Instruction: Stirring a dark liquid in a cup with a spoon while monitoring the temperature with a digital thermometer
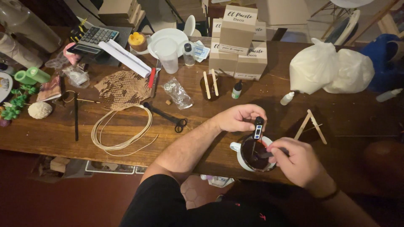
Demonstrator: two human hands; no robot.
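Note:
A white enamel mug [235, 147] with dark liquid stands near the front edge of the wooden table [126, 126]. My left hand [237, 118] pinches the black head of a probe thermometer [258, 127], its thin stem dipping into the liquid. My right hand [296, 162] reaches over the mug's right rim and grips a dark stirring tool [266, 154] that lies in the liquid. Behind the mug stand a small amber glass [210, 88] with two wooden sticks across its top and a little dropper bottle [237, 89].
Stacked cardboard boxes [239, 46] stand at the back, white bags [330, 67] to the right. A coil of cane [120, 128], black scissors [168, 117], honeycomb paper [121, 89], a calculator [93, 38], a plastic cup [167, 54] and wooden sticks [310, 125] lie about.

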